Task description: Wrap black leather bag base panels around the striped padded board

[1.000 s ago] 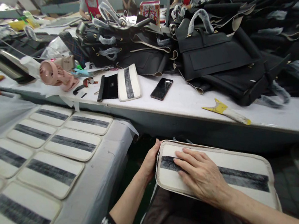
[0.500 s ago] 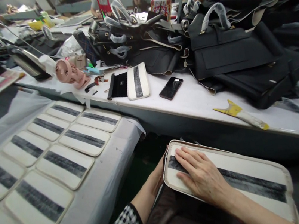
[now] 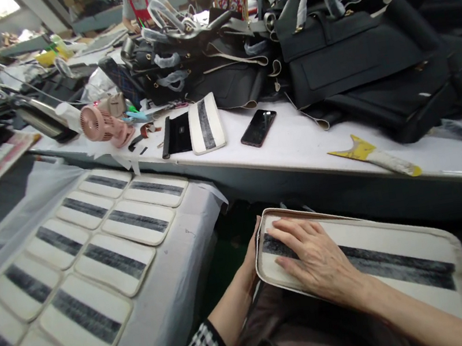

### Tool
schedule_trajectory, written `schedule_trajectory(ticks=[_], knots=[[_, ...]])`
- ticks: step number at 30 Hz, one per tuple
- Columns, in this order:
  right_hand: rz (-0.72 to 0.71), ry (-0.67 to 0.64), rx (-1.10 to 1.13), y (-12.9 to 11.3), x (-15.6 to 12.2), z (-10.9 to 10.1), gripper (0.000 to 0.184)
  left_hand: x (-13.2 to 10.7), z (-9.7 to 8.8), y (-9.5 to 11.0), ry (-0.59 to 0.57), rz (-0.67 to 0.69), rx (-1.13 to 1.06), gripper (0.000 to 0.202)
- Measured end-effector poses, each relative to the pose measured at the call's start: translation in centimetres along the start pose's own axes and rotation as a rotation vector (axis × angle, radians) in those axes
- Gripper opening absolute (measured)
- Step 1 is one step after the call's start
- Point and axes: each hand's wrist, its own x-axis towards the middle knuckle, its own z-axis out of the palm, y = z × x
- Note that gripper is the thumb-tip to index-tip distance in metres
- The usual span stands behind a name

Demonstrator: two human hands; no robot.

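A long cream panel [image 3: 380, 231] with rounded corners, a raised rim and a dark band along its middle lies across my lap, tilted. At its left end, my left hand [image 3: 255, 248] supports it from the side; those fingers are mostly hidden behind the edge. My right hand [image 3: 314, 253] rests flat on the panel's face, over the dark band, with fingers stretched toward the left end. Along the upper rim, a narrow gap shows a brown edge beneath.
To the left, a covered table [image 3: 172, 276] bears rows of similar banded panels [image 3: 114, 264]. On the white bench ahead are a phone [image 3: 259, 127], a pink fan [image 3: 105, 125], a yellow notched spreader [image 3: 373, 156], a smaller banded piece [image 3: 206, 124] and piled black bags [image 3: 341, 68]. A person [image 3: 138, 3] works beyond.
The view has tilted down and shifted slightly, so the bench items sit higher. My right hand stays on the panel, its fingers slightly more bent; my left hand keeps its place at the end.
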Motion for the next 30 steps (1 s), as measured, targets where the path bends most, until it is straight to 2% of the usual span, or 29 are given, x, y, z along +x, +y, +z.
schedule_trajectory(ticks=[2,4,6,11,15,25,30], knots=[[0.014,0.006,-0.019,-0.3,0.0,0.1,0.043,-1.0,-0.4,0.5,0.019,0.012,0.025,0.073],[0.019,0.019,-0.042,-0.5,0.0,0.4,0.043,-2.3,-0.8,1.5,0.092,0.086,0.167,0.070],[0.013,0.035,-0.047,-0.6,-0.1,0.7,0.045,-3.8,-0.9,2.9,0.167,0.202,0.436,0.059],[0.021,0.064,-0.034,-0.4,-0.2,0.8,0.052,-6.9,0.4,5.9,0.224,0.387,1.041,0.029],[0.017,0.070,-0.028,-0.3,-0.4,0.9,0.050,-7.7,1.3,6.1,0.288,0.520,1.405,0.036],[0.051,0.097,0.028,-0.3,-0.3,0.9,0.049,-7.8,1.3,5.6,0.260,0.607,1.701,0.036],[0.048,0.094,0.039,-0.2,0.0,0.8,0.049,-7.4,1.8,5.6,0.272,0.630,1.719,0.034]])
